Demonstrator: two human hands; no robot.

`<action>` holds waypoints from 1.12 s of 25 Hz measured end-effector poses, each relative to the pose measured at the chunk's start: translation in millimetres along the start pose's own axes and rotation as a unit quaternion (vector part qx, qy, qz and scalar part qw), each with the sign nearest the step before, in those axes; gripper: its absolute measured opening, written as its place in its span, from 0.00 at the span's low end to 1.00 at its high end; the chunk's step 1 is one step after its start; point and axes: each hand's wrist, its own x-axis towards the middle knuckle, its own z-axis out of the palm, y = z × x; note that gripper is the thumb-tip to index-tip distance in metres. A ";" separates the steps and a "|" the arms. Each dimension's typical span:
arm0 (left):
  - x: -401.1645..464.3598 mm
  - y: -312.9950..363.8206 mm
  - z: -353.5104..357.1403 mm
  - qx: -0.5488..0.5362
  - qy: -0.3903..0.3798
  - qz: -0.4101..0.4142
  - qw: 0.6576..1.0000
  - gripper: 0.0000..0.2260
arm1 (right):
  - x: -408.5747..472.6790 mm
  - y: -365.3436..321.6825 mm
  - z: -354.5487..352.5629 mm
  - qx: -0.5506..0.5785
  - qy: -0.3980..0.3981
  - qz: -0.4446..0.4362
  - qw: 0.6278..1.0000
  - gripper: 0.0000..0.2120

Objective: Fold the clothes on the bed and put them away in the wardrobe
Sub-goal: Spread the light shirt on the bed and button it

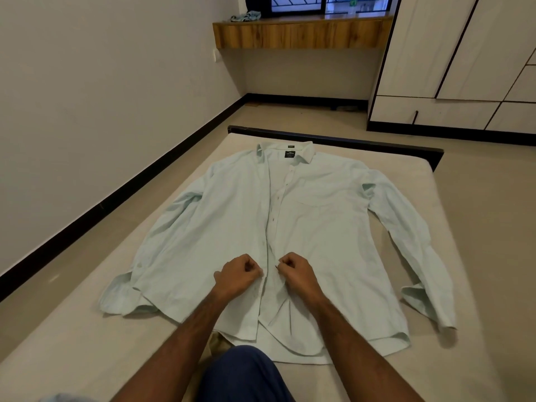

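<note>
A: Pinching, both of them. We see the left hand (239,275) curled with its fingertips nipping the left front edge of the shirt (220,227), and the right hand (294,272) curled the same way on the right front edge, low centre of the frame. The 2 hands sit just beside each other, a narrow gap of placket between them.

B: Agreed. We can't tell whether a button is in either pinch, too small. Shirt position?

A: We have it lying flat, front up, on the bed (464,242), filling the middle of the frame. Collar toward the top, hem toward the bottom. Pale mint, long sleeves, dark label inside the collar, chest pocket on the frame-right side.

B: Sleeves?

A: We see both spread outward, cuffs ending at lower left and lower right of the frame. Front is open down most of its length.

B: Surroundings, quick.

A: We note the wardrobe (452,68) at upper right, doors closed. Wooden ledge (301,34) under a window at top centre, with a bluish cloth (246,16) crumpled on its left end. Blue-clad knee (246,375) at bottom centre, on the bed, touching the shirt's hem.
</note>
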 end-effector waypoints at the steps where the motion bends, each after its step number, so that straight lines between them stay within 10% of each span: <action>1: -1.5 3.9 0.4 0.026 -0.005 0.003 1.000 0.09 | 1.5 1.9 -2.3 0.030 -0.003 0.003 1.000 0.05; 12: -9.0 26.4 11.0 -0.013 0.018 -0.059 0.998 0.04 | 7.6 -5.6 1.6 -0.141 -0.099 -0.012 0.985 0.03; 28: -3.0 8.5 22.5 -0.167 0.041 -0.101 0.980 0.05 | -1.0 14.9 28.2 -0.026 0.002 0.008 1.000 0.06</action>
